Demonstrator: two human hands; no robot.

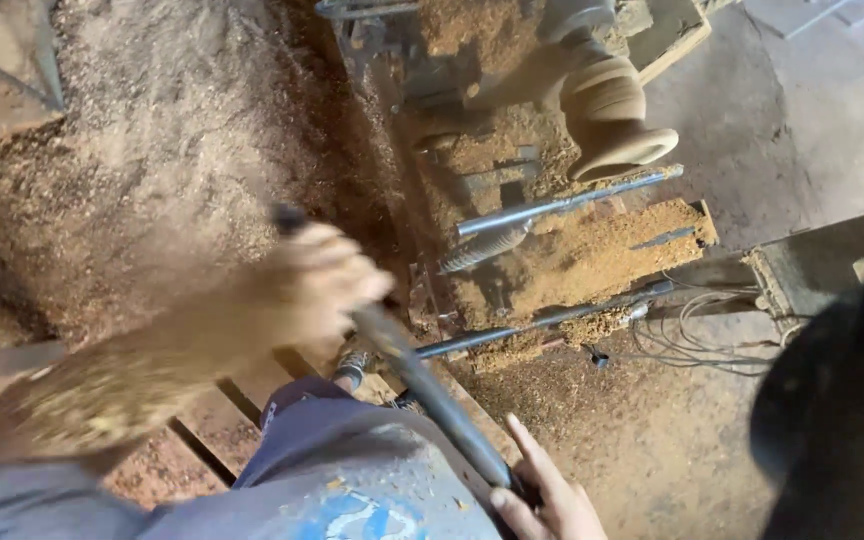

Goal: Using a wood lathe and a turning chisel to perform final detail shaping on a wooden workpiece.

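Observation:
A long dark metal tool (432,395) runs diagonally from upper left to lower right across my lap. My left hand (317,285), blurred and dusted with sawdust, is closed around its upper part, with the tool's tip (287,217) sticking out just above the fingers. At the bottom edge my right hand (547,500) holds the tool's lower end, fingers lying along it. A pale turned wooden piece (607,115) with a flared rim sits on the lathe at the top, apart from the tool.
Thick sawdust (152,130) covers the left side and the lathe bed (592,255). Metal rods (567,203) and a threaded bar (482,250) lie among it. Loose wires (697,340) hang at the right. A dark rounded object (842,410) fills the lower right corner.

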